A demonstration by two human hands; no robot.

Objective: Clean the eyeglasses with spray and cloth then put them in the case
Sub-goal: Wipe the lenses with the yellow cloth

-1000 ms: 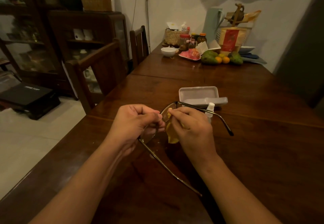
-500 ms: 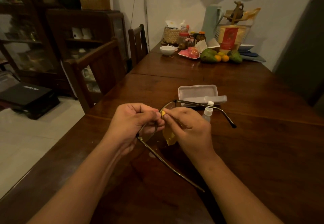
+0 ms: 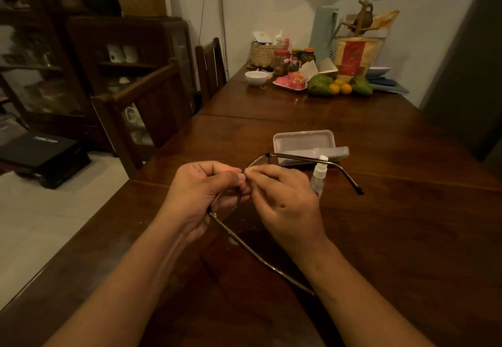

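Left hand [image 3: 206, 192] gripping eyeglasses [image 3: 298, 158], case [image 3: 301, 140] beyond

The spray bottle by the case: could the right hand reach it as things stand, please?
Probably yes: the spray bottle stands upright just beside the right hand. But that hand is pinching the cloth against the eyeglasses, and their temple crosses by the bottle's cap.
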